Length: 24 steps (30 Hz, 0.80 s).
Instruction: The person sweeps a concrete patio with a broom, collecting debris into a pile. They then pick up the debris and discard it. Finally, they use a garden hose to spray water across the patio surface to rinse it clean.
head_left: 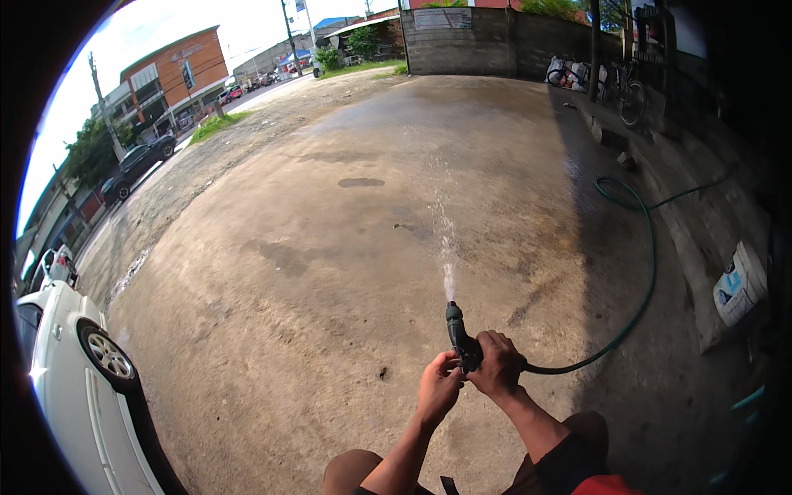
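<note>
A dark green hose spray nozzle (459,337) points away from me and throws a jet of water (447,256) forward over the concrete. My right hand (497,365) is wrapped round its body from the right. At its near left side, my left hand (440,385) has its fingers curled and pinched against the lower part of the nozzle; the fingertips are partly hidden. From beside my right hand the green hose (653,264) runs off to the right, curves up and loops near the kerb.
A white car (78,379) stands close on the left, a dark pickup (136,169) farther off by the road. To the right are a kerb (672,239), a white bucket (740,285) and a bicycle (632,103). A block wall (458,45) closes the far side.
</note>
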{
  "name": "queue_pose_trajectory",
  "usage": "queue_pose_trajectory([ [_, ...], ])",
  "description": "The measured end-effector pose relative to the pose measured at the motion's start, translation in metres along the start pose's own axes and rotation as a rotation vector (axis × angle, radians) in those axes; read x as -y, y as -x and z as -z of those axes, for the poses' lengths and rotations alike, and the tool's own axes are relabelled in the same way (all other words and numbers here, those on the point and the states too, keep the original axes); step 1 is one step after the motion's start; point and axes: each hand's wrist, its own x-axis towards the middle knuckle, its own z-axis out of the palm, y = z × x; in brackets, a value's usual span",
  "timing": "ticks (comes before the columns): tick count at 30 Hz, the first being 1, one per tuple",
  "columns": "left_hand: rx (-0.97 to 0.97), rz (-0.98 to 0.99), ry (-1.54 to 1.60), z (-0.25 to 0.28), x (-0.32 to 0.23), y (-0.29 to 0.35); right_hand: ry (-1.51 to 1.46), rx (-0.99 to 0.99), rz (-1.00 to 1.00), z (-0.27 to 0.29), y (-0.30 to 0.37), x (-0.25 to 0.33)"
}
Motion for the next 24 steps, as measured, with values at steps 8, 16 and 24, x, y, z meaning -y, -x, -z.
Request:
queue_pose_trajectory([
  [8,0.116,0.097,-0.94,0.024,0.024,0.007,-0.056,0.045,0.137,-0.016,-0.007,0.011],
  [16,0.686,0.178,-1.113,0.018,0.055,0.034,-0.132,0.106,0.243,-0.04,-0.016,0.019],
  [24,0.558,0.129,-1.109,0.025,0.038,0.038,-0.243,0.091,0.262,-0.056,-0.025,0.018],
])
